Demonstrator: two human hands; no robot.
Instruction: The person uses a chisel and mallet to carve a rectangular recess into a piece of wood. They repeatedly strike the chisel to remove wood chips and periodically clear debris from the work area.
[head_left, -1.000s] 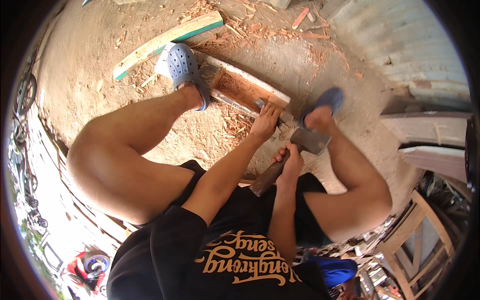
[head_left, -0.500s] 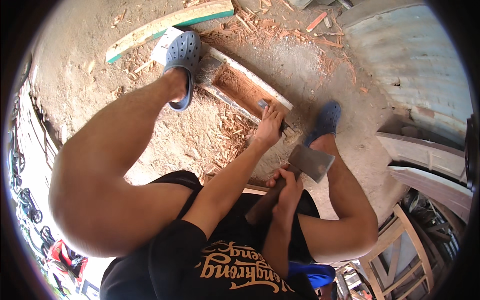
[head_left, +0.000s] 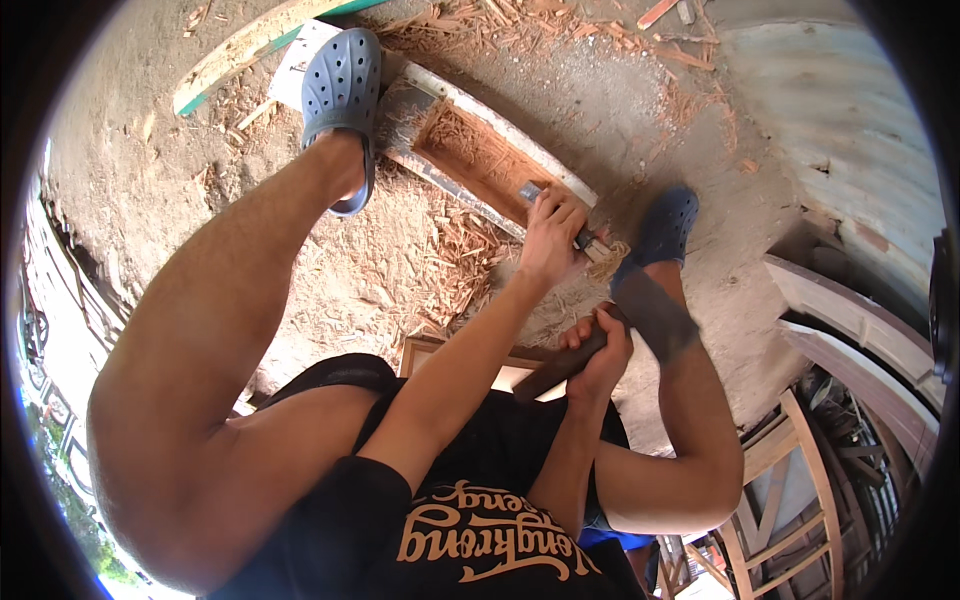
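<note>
My left hand is wrapped around a chisel, whose short metal blade reaches into the hollow of a wooden block. The chisel's handle end sticks out on the hand's right and looks frayed. The block has worn white paint on its sides and a long reddish recess with shavings inside. Close by on the right, my right hand grips the dark wooden handle of an axe. Its broad head, slightly blurred, hangs near the chisel's frayed end, apart from it.
My left foot in a blue clog rests by the block's far left end; the other clog stands right of it. Wood chips litter the dirt floor. A curved green-edged plank lies far left. Corrugated metal and wooden frames line the right.
My right hand and the axe have shifted right and slightly farther out. My left hand still holds the chisel in the hollow. The whole view has tilted a little.
</note>
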